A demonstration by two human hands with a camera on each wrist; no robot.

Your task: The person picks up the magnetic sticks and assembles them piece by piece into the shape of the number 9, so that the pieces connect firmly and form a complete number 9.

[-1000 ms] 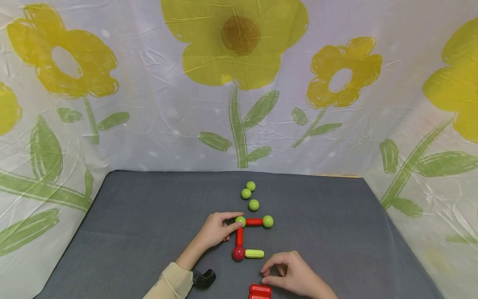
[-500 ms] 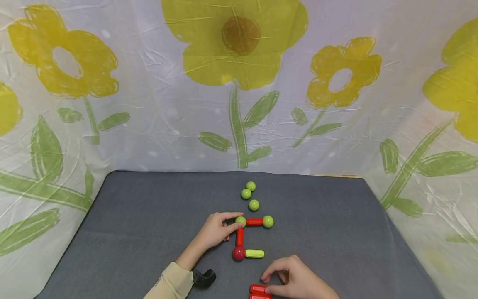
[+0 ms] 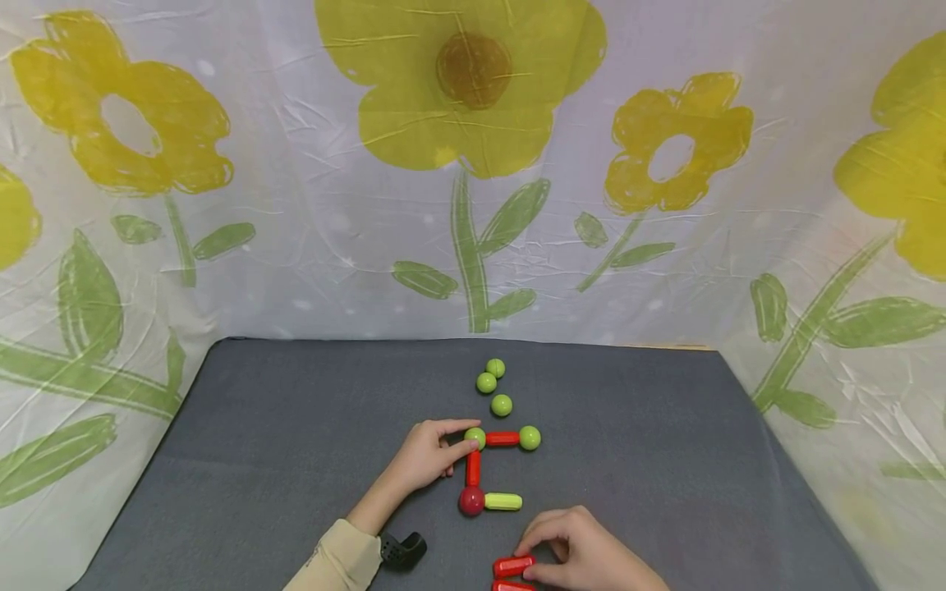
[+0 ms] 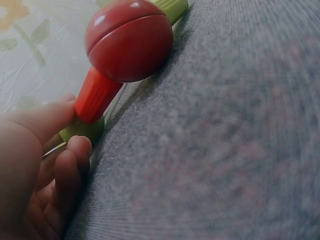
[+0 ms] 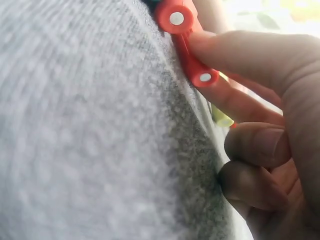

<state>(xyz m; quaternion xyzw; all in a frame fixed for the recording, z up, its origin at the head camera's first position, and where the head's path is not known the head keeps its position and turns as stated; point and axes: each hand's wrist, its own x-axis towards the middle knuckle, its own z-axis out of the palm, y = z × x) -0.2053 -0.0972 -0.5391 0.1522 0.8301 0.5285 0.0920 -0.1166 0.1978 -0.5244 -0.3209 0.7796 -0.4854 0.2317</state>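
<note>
My left hand holds a green ball between thumb and fingers, at the corner of a ball-and-rod figure lying flat. From that ball, one red rod runs right to another green ball. A second red rod leads toward me to a larger dark red ball, which has a yellow-green rod on its right. My right hand pinches a loose red magnetic rod, slightly tilted, between thumb and index finger. Round silvery ends show on this magnetic rod in the right wrist view.
Another red magnetic rod lies just nearer me, cut by the frame edge. Beyond the figure sit three loose green balls. A black curved object is by my left sleeve. A flower-printed cloth encloses the dark grey table.
My right hand has come down a little to the nearer red magnetic rods and now pinches one, which has turned slightly. The left hand and the figure stay put.
</note>
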